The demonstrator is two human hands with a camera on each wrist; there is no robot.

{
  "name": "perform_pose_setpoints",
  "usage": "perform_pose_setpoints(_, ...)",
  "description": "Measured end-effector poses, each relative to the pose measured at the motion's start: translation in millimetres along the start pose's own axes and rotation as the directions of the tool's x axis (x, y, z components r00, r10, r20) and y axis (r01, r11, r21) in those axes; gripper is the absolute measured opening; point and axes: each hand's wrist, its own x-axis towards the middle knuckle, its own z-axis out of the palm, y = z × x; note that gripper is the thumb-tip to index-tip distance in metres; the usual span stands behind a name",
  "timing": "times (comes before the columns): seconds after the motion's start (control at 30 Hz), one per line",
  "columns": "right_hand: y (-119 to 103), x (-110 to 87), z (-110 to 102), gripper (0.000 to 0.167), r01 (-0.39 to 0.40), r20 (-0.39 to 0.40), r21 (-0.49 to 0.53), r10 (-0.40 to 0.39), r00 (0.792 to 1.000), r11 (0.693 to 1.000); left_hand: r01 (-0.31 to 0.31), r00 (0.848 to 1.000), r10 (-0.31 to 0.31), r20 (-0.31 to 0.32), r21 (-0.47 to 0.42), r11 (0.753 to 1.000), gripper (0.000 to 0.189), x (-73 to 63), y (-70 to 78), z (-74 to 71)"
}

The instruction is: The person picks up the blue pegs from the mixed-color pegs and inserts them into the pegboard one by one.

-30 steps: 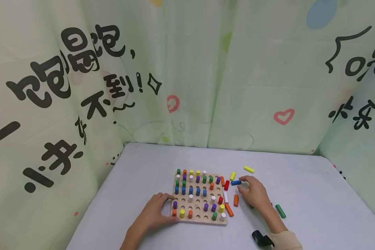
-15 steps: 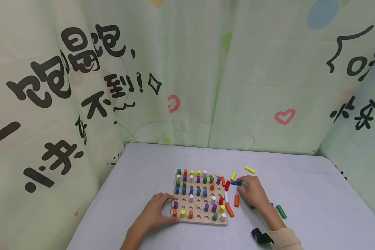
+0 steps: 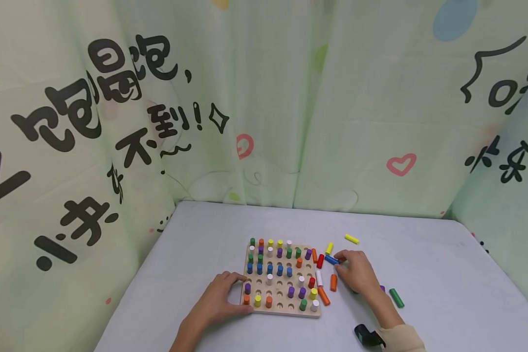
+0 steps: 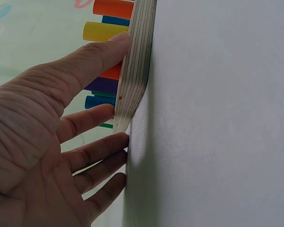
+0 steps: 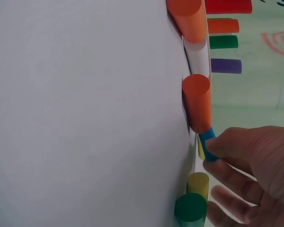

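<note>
A wooden pegboard point(image 3: 286, 313) stands on the table with rows of round coloured pegs upright in its holes. My left hand point(image 3: 220, 298) rests at its near left corner. In the left wrist view the thumb touches the board's edge point(image 4: 137, 56) and the index fingertip lies at its other side, with the remaining fingers spread. To the right of the board my right hand point(image 3: 358, 274) pinches one end of a blue peg point(image 3: 331, 259) between thumb and index finger. This blue peg point(image 5: 208, 144) is partly hidden behind an orange peg point(image 5: 197, 104) in the right wrist view.
Loose pegs lie right of the board: a red peg point(image 3: 320, 261), a white peg point(image 3: 319, 278), an orange peg point(image 3: 333, 282), a yellow peg point(image 3: 351, 239) and a green peg point(image 3: 396, 297) among them. A black object point(image 3: 368, 336) lies by the right sleeve. A printed curtain point(image 3: 334, 146) surrounds the table.
The blue peg has turned, its right end now nearer to me, and my right hand has shifted slightly toward me with it. My left hand keeps its place at the board.
</note>
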Motion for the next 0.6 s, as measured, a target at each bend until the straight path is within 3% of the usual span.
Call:
perform_pose_setpoints(0.27, -5, -7.9, -1, 0.025, -0.028, -0.033, 0.079, 0.031, 0.999, 0.996, -0.026, 1.000, 0.026, -0.010, 0.005, 1.000, 0.069, -0.4, -1.3, 0.1)
perform_pose_setpoints(0.6, -20, -15.5, -9, 0.022, 0.032, -0.098, 0.130, -0.019, 0.995, 0.991, -0.038, 0.999, 0.038, -0.010, 0.005, 0.999, 0.069, -1.1, -1.6, 0.1)
